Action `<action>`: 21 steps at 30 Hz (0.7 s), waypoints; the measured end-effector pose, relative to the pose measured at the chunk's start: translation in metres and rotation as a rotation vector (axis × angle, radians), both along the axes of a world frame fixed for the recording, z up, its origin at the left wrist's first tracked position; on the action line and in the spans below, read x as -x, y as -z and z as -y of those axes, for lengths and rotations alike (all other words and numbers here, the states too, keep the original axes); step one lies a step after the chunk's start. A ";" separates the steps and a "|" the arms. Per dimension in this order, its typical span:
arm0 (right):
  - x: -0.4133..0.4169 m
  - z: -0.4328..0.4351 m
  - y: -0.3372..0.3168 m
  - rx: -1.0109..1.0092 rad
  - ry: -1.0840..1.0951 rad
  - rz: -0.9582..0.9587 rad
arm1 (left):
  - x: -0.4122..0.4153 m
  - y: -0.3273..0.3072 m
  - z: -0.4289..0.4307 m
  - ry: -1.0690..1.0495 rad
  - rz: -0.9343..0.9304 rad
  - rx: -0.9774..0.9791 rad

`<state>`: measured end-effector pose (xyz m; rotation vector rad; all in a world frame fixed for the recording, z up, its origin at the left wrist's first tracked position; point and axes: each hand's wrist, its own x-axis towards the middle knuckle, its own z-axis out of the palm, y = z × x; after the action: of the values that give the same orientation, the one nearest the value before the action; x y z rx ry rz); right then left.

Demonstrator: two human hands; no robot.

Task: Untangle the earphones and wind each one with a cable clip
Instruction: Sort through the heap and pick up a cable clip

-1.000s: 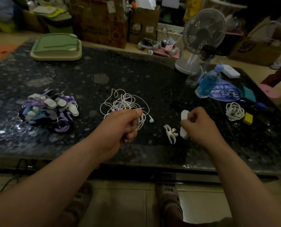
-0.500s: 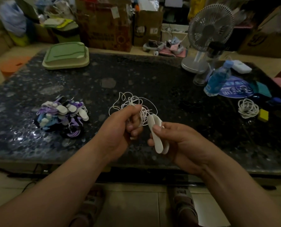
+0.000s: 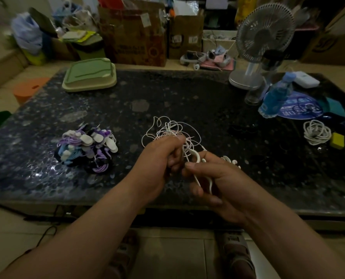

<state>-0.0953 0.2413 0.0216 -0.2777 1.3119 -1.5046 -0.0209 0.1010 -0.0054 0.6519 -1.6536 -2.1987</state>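
White earphone wire point(image 3: 168, 128) is gripped as a loose tangle by the left hand point(image 3: 159, 162), whose fingers are curled round the bundle above the near edge of the table point(image 3: 187, 97). Most of the loops are spread behind the knuckles, toward the table's middle. A white cable clip point(image 3: 196, 157) is pinched by the right hand point(image 3: 224, 184) between the thumb and curled fingers, and its upper end is laid against the wire just beside the left fingers. The two hands are held close together, nearly touching.

Just beyond the right hand, a second white clip point(image 3: 230, 161) is seen lying on the dark speckled stone. A heap of purple, white and blue clips point(image 3: 87, 146) is piled toward the left edge. Near the right edge, a coiled white cable point(image 3: 316, 133) is laid beside a small yellow block point(image 3: 337, 140). A blue bottle point(image 3: 276, 97) and a small fan point(image 3: 264, 33) are set toward the far right corner, and a green tray point(image 3: 89, 77) is placed near the far left corner.
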 end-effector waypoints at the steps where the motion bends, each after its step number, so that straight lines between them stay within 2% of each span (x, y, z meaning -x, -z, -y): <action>1: 0.000 0.000 0.002 -0.008 0.010 -0.009 | 0.000 0.001 -0.001 -0.003 0.001 0.014; 10: 0.000 0.004 0.011 0.044 0.143 0.155 | -0.001 0.001 0.004 -0.065 0.023 -0.024; 15: -0.007 0.005 0.008 0.104 0.136 0.225 | 0.000 -0.001 0.002 -0.073 0.041 -0.019; 19: -0.009 0.003 0.005 0.130 0.117 0.229 | -0.001 -0.002 -0.001 -0.077 0.056 0.000; 21: -0.009 0.001 0.003 0.104 0.091 0.166 | -0.001 -0.002 0.000 -0.093 0.073 0.003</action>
<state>-0.0864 0.2406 0.0188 -0.1575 1.1297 -1.6390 -0.0199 0.1012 -0.0033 0.8010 -1.6275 -2.1300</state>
